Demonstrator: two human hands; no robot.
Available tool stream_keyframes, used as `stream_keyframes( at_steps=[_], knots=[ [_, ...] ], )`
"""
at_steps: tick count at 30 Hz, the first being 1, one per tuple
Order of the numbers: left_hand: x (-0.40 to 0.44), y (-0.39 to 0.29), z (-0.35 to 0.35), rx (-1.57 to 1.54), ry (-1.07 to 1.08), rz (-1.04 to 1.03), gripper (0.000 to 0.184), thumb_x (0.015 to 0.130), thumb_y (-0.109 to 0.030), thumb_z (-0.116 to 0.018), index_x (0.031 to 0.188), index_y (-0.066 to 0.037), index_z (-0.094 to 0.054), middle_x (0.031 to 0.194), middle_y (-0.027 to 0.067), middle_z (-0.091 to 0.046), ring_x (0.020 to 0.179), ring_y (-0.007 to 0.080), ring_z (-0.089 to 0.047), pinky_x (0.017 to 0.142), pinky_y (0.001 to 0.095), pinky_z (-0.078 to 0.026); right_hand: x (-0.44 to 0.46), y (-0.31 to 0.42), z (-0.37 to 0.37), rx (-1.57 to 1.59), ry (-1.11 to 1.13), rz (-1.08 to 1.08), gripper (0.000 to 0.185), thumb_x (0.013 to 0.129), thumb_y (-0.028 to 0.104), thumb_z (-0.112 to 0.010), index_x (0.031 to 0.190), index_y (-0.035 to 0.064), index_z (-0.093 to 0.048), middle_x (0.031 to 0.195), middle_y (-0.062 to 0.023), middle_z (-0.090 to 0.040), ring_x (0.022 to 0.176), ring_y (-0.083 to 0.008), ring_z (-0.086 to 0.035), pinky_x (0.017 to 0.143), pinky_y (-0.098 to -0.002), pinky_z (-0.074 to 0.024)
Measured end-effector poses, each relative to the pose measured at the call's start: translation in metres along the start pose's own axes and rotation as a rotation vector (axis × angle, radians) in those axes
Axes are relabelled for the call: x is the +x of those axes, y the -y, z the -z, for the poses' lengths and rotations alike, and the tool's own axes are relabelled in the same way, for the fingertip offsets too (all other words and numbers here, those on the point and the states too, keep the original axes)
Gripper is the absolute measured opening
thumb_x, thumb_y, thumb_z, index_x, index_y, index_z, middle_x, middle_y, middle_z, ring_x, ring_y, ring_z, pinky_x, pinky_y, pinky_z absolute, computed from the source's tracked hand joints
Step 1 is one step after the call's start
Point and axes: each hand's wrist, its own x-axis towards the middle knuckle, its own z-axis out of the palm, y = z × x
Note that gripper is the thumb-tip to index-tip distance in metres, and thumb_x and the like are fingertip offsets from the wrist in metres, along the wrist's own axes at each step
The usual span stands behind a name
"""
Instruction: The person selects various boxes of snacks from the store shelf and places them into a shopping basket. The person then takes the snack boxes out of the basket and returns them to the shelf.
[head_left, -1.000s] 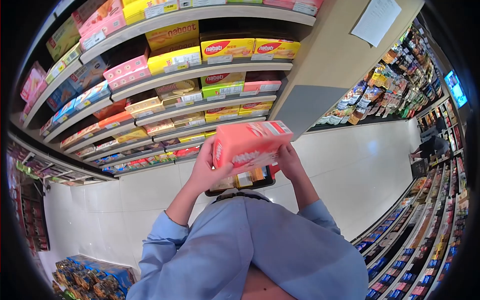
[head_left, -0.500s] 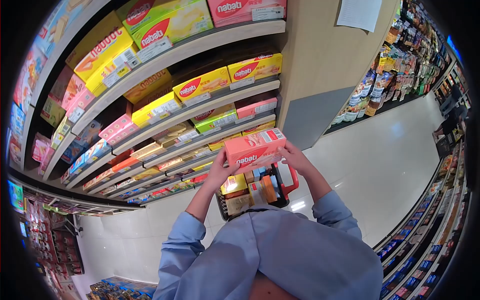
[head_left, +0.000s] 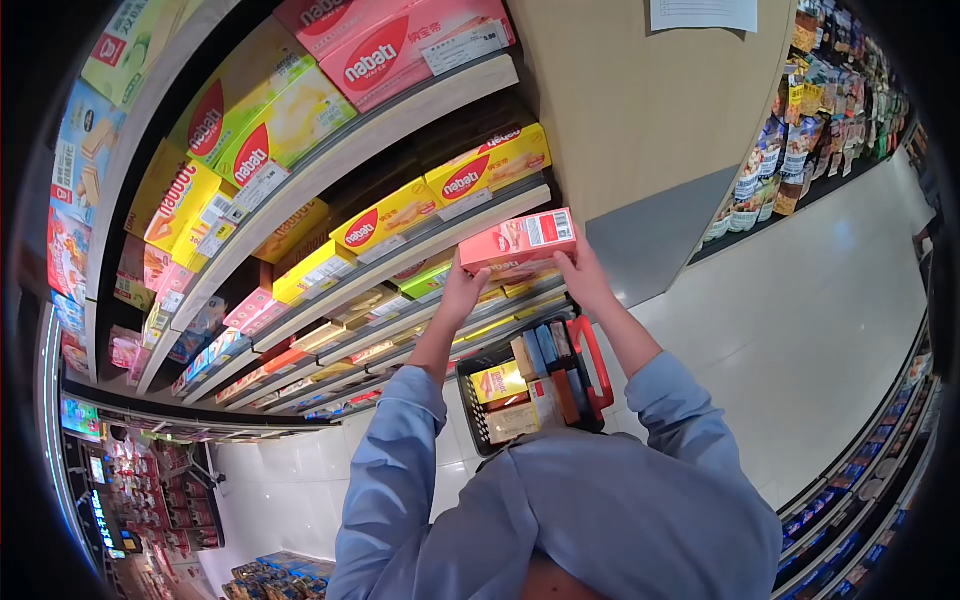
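Observation:
A pink nabati box (head_left: 518, 240) is held in front of the shelves between both hands, its barcode side facing up. My left hand (head_left: 465, 290) grips its left end, thumb on the near side. At the right end my right hand (head_left: 583, 272) has hold of the box. Below the box, near my body, a black basket (head_left: 470, 400) with a red handle (head_left: 594, 362) contains several packages, among them a yellow box (head_left: 499, 382).
Curved shelves (head_left: 440, 88) on the left hold rows of boxed wafers. A beige panel (head_left: 640, 110) with a paper sheet (head_left: 703, 12) stands right of them. Bagged snacks (head_left: 770, 165) hang beyond it. More shelves (head_left: 850, 490) line the lower right, with pale floor tiles (head_left: 790, 300) between.
The view has shifted nearer the shelves, and more of the basket shows below the hands. The pink box has moved up in the view and turned, still in both hands.

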Motion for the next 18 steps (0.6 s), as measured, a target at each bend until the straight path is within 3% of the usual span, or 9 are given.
stream_keyframes(
  at_steps=[4, 8, 13, 16, 18],
  knots=[
    [0.005, 0.004, -0.009, -0.113, -0.129, -0.05, 0.045, 0.093, -0.002, -0.061, 0.135, -0.002, -0.042, 0.122, 0.0078, -0.059, 0.106, 0.0153, -0.057, 0.094, 0.0304, -0.046, 0.017, 0.0, -0.011, -0.025, -0.073, 0.064, 0.065, 0.094, 0.01, -0.058, 0.151, 0.0018, -0.027, 0.127, -0.0223, -0.056, 0.111, -0.0288, -0.06, 0.096, -0.0364, -0.0476],
    [0.017, 0.015, -0.02, -0.041, -0.271, -0.028, 0.036, 0.094, -0.004, -0.06, 0.128, 0.0, -0.046, 0.117, 0.01, -0.061, 0.105, 0.0163, -0.058, 0.091, 0.0298, -0.046, 0.032, -0.013, -0.027, -0.096, -0.151, 0.035, 0.063, 0.092, 0.009, -0.055, 0.147, -0.0036, -0.029, 0.133, -0.0263, -0.051, 0.122, -0.0384, -0.053, 0.103, -0.043, -0.0424],
    [0.032, 0.032, -0.018, 0.053, -0.402, -0.012, 0.029, 0.094, -0.004, -0.061, 0.12, 0.001, -0.051, 0.113, 0.0105, -0.064, 0.101, 0.0154, -0.061, 0.09, 0.0298, -0.048, 0.041, -0.006, -0.039, -0.157, -0.243, 0.102, 0.062, 0.093, 0.008, -0.052, 0.148, -0.0036, -0.026, 0.14, -0.0276, -0.044, 0.13, -0.0394, -0.047, 0.109, -0.0421, -0.0376],
    [0.042, 0.044, -0.028, -0.074, -0.488, -0.067, 0.021, 0.093, -0.01, -0.064, 0.109, 0.001, -0.056, 0.1, 0.0114, -0.066, 0.089, 0.0205, -0.062, 0.085, 0.0339, -0.048, 0.041, -0.005, -0.041, -0.249, -0.242, 0.134, 0.065, 0.093, 0.007, -0.051, 0.15, -0.0039, -0.022, 0.144, -0.0282, -0.04, 0.133, -0.0406, -0.043, 0.11, -0.0422, -0.0367],
    [0.044, 0.045, -0.035, 0.049, -0.555, 0.011, 0.024, 0.092, -0.014, -0.066, 0.108, 0.001, -0.056, 0.097, 0.0146, -0.066, 0.087, 0.0246, -0.063, 0.083, 0.0357, -0.049, 0.042, -0.007, -0.043, -0.311, -0.257, 0.149, 0.066, 0.092, 0.008, -0.051, 0.149, -0.0054, -0.022, 0.144, -0.0305, -0.038, 0.133, -0.0436, -0.041, 0.111, -0.044, -0.0352]
  ],
)
